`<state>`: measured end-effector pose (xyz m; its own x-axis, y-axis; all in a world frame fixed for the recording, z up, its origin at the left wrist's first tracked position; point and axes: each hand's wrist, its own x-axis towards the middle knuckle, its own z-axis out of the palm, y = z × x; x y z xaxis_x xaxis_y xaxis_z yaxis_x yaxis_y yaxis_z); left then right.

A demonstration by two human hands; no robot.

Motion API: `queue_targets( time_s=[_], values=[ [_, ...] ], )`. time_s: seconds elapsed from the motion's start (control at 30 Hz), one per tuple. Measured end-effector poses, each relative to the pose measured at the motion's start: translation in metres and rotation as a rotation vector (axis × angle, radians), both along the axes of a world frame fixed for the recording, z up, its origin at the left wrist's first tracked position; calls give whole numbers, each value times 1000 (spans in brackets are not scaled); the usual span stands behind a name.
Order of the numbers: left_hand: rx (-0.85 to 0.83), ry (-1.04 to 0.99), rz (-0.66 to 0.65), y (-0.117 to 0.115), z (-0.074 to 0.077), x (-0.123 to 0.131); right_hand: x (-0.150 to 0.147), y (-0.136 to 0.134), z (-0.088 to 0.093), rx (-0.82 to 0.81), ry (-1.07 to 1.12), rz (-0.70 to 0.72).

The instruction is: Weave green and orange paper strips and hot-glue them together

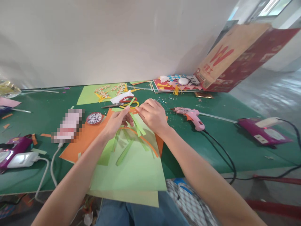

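Left hand (118,121): fingers clamped on green paper strips (136,123), long axis slanting from its fingertips back toward us and rightward. Right hand (151,114): just beside, fingers curled, hold unclear to us. Beneath both: pale green sheet (129,179).

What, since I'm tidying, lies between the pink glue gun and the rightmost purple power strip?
In the head view, a translucent glue stick stretches from the pink glue gun toward the purple power strip.
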<state>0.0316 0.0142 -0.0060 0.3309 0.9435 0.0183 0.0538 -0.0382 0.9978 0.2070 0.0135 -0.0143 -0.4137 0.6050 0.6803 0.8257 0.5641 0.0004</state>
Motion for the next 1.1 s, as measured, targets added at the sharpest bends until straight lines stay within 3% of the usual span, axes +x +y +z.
queue_targets(
  time_s=[0.23, 0.37, 0.47, 0.53, 0.63, 0.7, 0.77, 0.87, 1.1],
  values=[
    [48, -33, 59, -1, 4, 3, -2, 0, -2, -1, -2, -1],
    [113, -26, 64, 1, 2, 3, -1, 0, -2, -23, 55, -75],
    [211, -44, 130, 3, -1, 2, 4, 3, -1, -48, 274, -198],
    [298, -49, 193, 4, -3, 2, 8, 5, 1, -151, 510, -246],
    [396, -32, 259, 4, -2, 1, 6, 4, 7, -536, 868, -97],
    [443, 16, 274, 1, -1, 1, 1, 0, 11, -811, 1016, 143],
    [492, 88, 268, -1, 0, 1, -7, -4, 13, -964, 1087, 365],
    [547, 187, 234, -4, 1, 0, -16, -8, 13, -1055, 1166, 479],
    [587, 318, 140, -4, 1, 1, -23, -6, 6, -1079, 1387, 420]
  ],
)
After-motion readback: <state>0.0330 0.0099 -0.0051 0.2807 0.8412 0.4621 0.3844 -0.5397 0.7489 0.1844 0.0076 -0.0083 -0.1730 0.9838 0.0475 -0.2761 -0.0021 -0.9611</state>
